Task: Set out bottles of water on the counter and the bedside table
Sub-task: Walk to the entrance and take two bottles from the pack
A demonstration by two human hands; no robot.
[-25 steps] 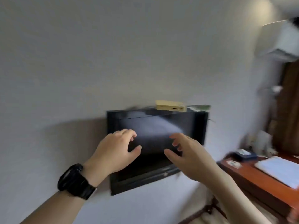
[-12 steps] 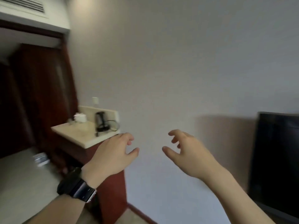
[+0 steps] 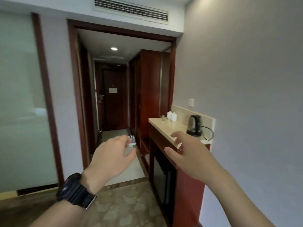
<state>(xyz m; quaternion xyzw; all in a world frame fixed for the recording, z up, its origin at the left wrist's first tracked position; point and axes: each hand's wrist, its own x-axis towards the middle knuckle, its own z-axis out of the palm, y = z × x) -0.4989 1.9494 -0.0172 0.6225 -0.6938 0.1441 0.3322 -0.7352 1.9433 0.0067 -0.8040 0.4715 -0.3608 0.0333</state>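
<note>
Hotel corridor ahead, counter [image 3: 165, 126] right with no bottles yet; I read left hand [image 3: 111, 157] and right hand [image 3: 191, 154] as open, empty, so next: fetch the bottle pack [image 3: 132, 140] on the far floor.

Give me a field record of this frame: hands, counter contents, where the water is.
left hand: raised, fingers curled, empty, black wristwatch on wrist
right hand: raised, open, empty
beige stone counter: on red wooden cabinet against right wall
on counter: steel and black electric kettle, corded; two small white jars
shrink-wrapped pack of water bottles: on hallway floor, partly hidden by left hand
bottles on counter: none visible
</note>
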